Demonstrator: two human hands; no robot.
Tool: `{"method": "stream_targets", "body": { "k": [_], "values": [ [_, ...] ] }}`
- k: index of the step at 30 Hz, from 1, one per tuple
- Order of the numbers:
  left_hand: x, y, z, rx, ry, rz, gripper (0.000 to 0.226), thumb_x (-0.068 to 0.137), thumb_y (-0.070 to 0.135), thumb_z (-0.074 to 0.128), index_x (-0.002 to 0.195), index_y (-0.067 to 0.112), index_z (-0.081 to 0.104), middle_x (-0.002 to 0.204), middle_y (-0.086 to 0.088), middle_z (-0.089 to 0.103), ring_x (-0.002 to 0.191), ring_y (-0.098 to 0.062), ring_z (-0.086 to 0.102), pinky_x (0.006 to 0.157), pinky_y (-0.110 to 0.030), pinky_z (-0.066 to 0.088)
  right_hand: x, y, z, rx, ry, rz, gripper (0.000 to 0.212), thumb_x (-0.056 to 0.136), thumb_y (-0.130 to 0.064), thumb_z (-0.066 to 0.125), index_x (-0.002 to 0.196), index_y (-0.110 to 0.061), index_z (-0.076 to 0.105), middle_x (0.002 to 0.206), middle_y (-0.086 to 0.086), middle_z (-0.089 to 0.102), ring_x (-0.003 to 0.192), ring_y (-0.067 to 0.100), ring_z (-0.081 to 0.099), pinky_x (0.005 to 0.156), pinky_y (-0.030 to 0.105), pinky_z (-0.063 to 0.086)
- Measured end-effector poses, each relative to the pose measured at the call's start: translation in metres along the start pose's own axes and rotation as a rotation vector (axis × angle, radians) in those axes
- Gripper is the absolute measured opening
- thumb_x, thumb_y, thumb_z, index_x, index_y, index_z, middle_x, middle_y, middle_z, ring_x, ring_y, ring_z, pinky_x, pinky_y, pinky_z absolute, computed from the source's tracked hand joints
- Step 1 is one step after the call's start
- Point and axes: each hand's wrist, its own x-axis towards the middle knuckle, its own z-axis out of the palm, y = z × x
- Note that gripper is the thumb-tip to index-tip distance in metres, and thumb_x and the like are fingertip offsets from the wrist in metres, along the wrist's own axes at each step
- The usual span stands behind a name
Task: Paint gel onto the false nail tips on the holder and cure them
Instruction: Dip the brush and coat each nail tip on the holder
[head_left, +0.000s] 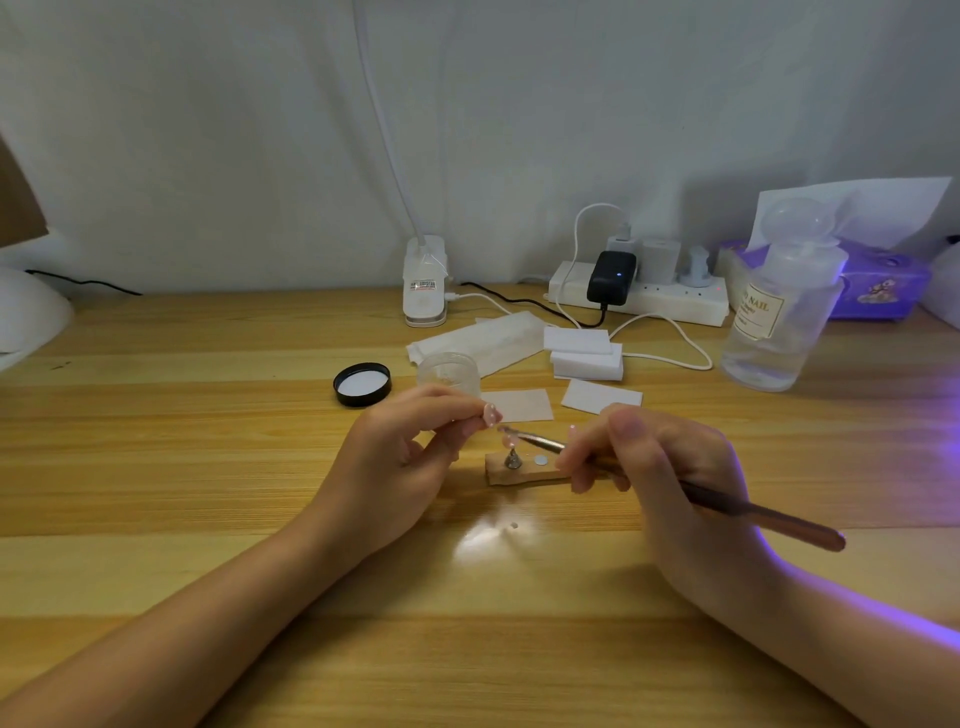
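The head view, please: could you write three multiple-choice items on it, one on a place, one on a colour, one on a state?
1. Where does the jar lid lie?
A. left of the jar
B. on the jar
C. beside the bottle

2. What colour is the lid's rim?
A. white
B. black
C. purple

3. What does the right hand hold?
A. nothing
B. a tissue
C. a brush

Answers: 1 A, it lies flat on the table; 2 B, dark rim around a pale inside; 3 C, fingers curl round its handle.

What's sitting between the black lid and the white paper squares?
In the head view, a small clear jar stands between the black lid and the white paper squares, just behind the left hand.
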Motion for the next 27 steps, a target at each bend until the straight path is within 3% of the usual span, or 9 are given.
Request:
{"method": "stream_targets", "body": {
  "k": [2,5,11,15,18,20,22,27],
  "values": [
    [-0.0002,0.0020,0.0000,0.003,-0.006,0.007,0.027,0.081,0.000,0.057,0.099,0.019,0.064,0.091,0.011,0.063,0.083,0.004,0.058,0.052,-0.010,0.039,0.0018,-0.0002,0.0008,-0.081,-0.002,-0.027,0.032,0.093,-0.040,0.038,0.079,-0.027,0.063,0.066,-0.008,0.060,0.065,0.001,0.058,0.058,0.014,0.043],
    [-0.0006,0.0035,0.0003,0.013,0.002,-0.006,0.025,0.080,0.005,0.056,0.094,0.024,0.063,0.089,0.012,0.063,0.080,-0.007,0.059,0.042,-0.026,0.038,0.0039,-0.0004,0.0023,-0.169,-0.033,-0.036,0.031,0.093,-0.044,0.036,0.085,-0.030,0.062,0.072,-0.013,0.062,0.071,0.004,0.061,0.062,0.019,0.047],
    [-0.0011,0.0042,0.0001,-0.008,0.020,-0.034,0.024,0.080,0.010,0.057,0.092,0.030,0.063,0.087,0.010,0.065,0.070,-0.015,0.059,0.039,-0.034,0.037,-0.0002,0.0008,0.0024,-0.058,-0.014,-0.015,0.046,0.093,-0.048,0.036,0.067,-0.024,0.066,0.059,-0.002,0.060,0.058,0.005,0.058,0.058,0.026,0.049],
    [-0.0013,0.0052,0.0002,-0.012,0.043,-0.028,0.025,0.081,0.011,0.058,0.091,0.033,0.063,0.087,0.012,0.066,0.071,-0.017,0.060,0.038,-0.032,0.037,-0.0019,-0.0010,-0.0005,0.034,0.025,0.015,0.040,0.089,-0.033,0.039,0.060,-0.021,0.064,0.056,0.000,0.058,0.052,-0.001,0.053,0.053,0.012,0.040],
    [-0.0010,0.0056,-0.0009,-0.003,0.050,-0.011,0.020,0.080,0.012,0.060,0.093,0.027,0.065,0.088,0.008,0.068,0.072,-0.019,0.063,0.040,-0.039,0.041,0.0024,-0.0040,-0.0011,-0.076,0.074,0.029,0.024,0.086,-0.036,0.042,0.073,-0.028,0.061,0.071,-0.005,0.064,0.063,0.001,0.058,0.060,0.014,0.043],
    [-0.0007,0.0061,-0.0014,-0.019,0.036,0.018,0.020,0.079,0.011,0.062,0.096,0.021,0.066,0.087,0.008,0.069,0.069,-0.015,0.063,0.039,-0.039,0.042,0.0047,-0.0058,-0.0005,-0.124,0.069,0.065,0.014,0.080,-0.042,0.056,0.086,-0.030,0.059,0.084,-0.011,0.067,0.074,0.003,0.062,0.067,0.019,0.049],
    [-0.0008,0.0066,-0.0014,-0.030,0.023,0.057,0.022,0.077,0.009,0.065,0.097,0.018,0.066,0.083,0.011,0.068,0.062,-0.008,0.060,0.038,-0.037,0.044,0.0055,-0.0058,0.0009,-0.159,0.041,0.065,0.027,0.073,-0.039,0.071,0.094,-0.030,0.056,0.091,-0.015,0.067,0.081,0.001,0.062,0.067,0.015,0.050],
    [-0.0020,0.0082,-0.0003,-0.083,0.014,0.076,0.018,0.078,0.022,0.064,0.094,0.019,0.072,0.077,0.003,0.071,0.055,-0.007,0.060,0.037,-0.035,0.043,0.0072,-0.0022,0.0028,-0.228,-0.043,0.034,0.035,0.068,-0.030,0.073,0.099,-0.020,0.059,0.098,-0.015,0.064,0.090,-0.003,0.060,0.073,0.015,0.050]
  ]
}}
